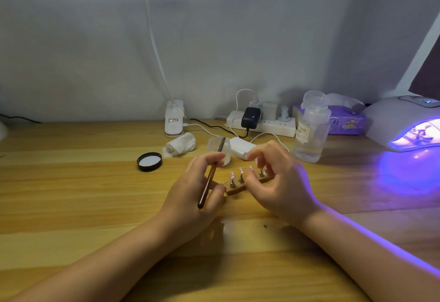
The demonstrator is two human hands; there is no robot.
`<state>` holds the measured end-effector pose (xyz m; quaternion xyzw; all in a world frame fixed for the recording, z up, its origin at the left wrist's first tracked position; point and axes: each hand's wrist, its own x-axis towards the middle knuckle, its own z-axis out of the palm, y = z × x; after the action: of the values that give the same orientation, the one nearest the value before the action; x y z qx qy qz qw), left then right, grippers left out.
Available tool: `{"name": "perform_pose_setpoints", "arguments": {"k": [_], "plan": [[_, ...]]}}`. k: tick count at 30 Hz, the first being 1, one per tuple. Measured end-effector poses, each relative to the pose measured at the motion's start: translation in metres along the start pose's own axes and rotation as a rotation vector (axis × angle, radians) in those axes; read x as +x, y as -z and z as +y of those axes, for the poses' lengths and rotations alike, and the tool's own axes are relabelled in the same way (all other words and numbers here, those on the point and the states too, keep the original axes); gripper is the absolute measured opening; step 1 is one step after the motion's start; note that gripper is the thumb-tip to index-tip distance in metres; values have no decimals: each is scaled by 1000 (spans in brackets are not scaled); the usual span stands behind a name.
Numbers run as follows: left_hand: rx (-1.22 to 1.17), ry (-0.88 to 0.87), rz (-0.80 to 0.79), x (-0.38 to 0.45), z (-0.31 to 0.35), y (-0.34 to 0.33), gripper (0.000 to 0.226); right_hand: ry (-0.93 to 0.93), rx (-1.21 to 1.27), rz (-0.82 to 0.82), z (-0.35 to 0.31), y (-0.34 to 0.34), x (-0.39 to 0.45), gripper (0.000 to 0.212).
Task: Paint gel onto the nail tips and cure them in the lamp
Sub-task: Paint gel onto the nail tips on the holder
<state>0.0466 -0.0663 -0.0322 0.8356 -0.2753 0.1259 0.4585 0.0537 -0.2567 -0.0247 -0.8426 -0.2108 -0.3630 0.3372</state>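
Observation:
My left hand (197, 189) grips a brown-handled gel brush (210, 178), bristles pointing up and away toward a small translucent gel jar (220, 149). Just right of it, a brown holder strip (235, 188) carries several pale pink nail tips (241, 170) on small metal stands. My right hand (276, 180) curls over the strip's right end, thumb and fingers pinched around one stand with its nail tip (250, 169). The curing lamp (402, 123) sits at the far right, glowing violet, with something lit inside its opening.
The jar's black lid (149, 161) lies at left beside a crumpled white wipe (181, 145). Behind stand a clear liquid bottle (309, 130), a power strip (262, 123) with plugs and cables, a purple tissue pack (345, 122) and the desk lamp base (174, 120).

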Motion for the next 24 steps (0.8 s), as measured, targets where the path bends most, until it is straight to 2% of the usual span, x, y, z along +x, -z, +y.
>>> {"name": "perform_pose_setpoints", "arguments": {"k": [4,8,12,17,19,24], "plan": [[17,-22,-42,-1,2,-1,49,-53,41,43,8,0,2,4],[33,-25,-46,-1,1,-2,53,-92,38,-1,13,1,3,10],[26,-32,-37,-1,-1,-2,52,-104,-75,-75,10,0,0,16],[25,-26,-32,-1,-3,-2,52,-34,-295,-172,11,-3,-4,24],[21,-23,-34,-1,-4,-3,52,-61,-358,-270,13,-5,-4,30],[27,-14,-33,-1,-3,-3,53,-113,-443,-339,15,-9,-3,35]]}}
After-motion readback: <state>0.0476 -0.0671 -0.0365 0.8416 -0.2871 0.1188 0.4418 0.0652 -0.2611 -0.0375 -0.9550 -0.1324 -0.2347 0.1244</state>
